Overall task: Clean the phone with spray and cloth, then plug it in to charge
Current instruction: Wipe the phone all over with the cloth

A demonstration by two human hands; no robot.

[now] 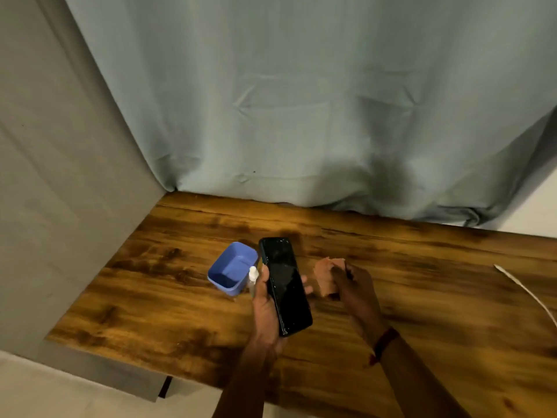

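1. One phone, black, screen up and dark, with pale specks scattered on the glass. It is lifted over the wooden table, long axis running away from the person.
2. One left hand grips the phone from below: the thumb lies along its left edge and the fingertips curl up past its right edge.
3. One right hand, just to the right of the phone, is closed around one reddish-brown cloth; the bunched cloth sticks out from the fingers toward the phone without touching it. A red band circles that wrist.
4. One small spray bottle, clear with a white top, stands upright on the table between the phone hand and one blue rectangular container. The bottle is just beside the container's near right corner; whether they touch cannot be told.
5. One pale cable curves along the table's right part, well apart from both hands.
6. Edges: the table's far edge meets a hanging grey-blue curtain; a grey fabric panel closes off the left side. The near edge runs diagonally below the forearms.
7. Open room: bare wood lies left of the container, behind the phone up to the curtain, and between the right hand and the cable.
8. No brand, label or writing can be read on the phone, bottle or container.
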